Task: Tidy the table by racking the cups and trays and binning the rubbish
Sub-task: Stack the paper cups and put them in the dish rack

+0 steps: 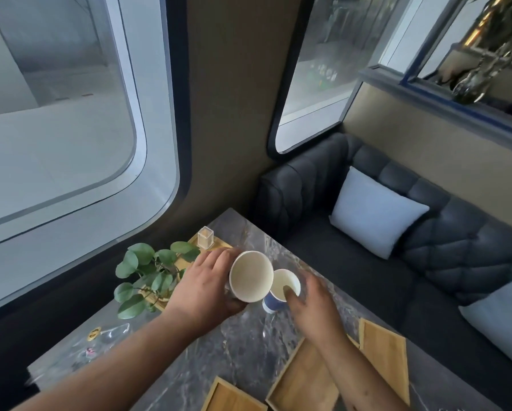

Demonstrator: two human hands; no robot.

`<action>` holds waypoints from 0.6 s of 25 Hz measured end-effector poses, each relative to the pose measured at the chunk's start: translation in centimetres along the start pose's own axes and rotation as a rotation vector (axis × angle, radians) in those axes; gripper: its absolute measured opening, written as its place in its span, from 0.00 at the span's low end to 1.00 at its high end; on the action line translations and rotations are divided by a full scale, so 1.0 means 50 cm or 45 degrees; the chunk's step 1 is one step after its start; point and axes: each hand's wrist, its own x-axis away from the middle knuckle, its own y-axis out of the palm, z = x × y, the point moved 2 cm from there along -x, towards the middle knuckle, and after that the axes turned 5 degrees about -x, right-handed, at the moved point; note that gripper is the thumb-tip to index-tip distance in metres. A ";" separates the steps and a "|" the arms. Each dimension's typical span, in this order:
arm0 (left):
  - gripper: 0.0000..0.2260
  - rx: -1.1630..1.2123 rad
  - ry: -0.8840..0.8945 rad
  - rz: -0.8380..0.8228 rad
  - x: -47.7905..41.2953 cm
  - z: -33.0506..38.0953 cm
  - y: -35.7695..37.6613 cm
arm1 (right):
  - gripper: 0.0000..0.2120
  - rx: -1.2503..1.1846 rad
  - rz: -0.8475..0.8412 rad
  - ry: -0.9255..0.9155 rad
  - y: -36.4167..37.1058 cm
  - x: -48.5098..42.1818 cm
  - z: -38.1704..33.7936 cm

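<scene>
From the head view, the left hand wraps its grip around the white cup, lifted off the counter and tipped so that its mouth faces the camera, probably to nest it with the other cup. Nothing shows inside it. Just right of it, and touching it, stands the blue cup. The right hand pinches its rim, one digit inside and the others outside, likely to steady it. Its pale inside looks empty, though I cannot rule out a little liquid. Three wooden trays lie empty at the near edge. A clear wrapper lies to the left, near the plant.
</scene>
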 end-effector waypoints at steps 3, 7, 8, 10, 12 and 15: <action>0.39 0.017 -0.018 -0.016 -0.012 -0.017 0.017 | 0.40 0.173 -0.084 0.053 0.033 -0.053 0.031; 0.40 0.028 -0.070 -0.016 -0.014 -0.042 0.030 | 0.54 0.316 -0.233 0.132 0.094 -0.106 0.054; 0.40 0.023 -0.075 -0.024 -0.013 -0.047 0.031 | 0.54 0.350 -0.251 0.146 0.108 -0.113 0.059; 0.41 0.022 -0.083 -0.038 -0.009 -0.054 0.032 | 0.53 0.419 -0.245 0.147 0.126 -0.116 0.070; 0.41 0.014 -0.085 -0.054 -0.007 -0.055 0.032 | 0.50 0.467 -0.208 0.128 0.129 -0.112 0.074; 0.42 -0.026 -0.073 -0.057 -0.008 -0.050 0.030 | 0.45 0.383 -0.127 0.094 0.099 -0.097 0.050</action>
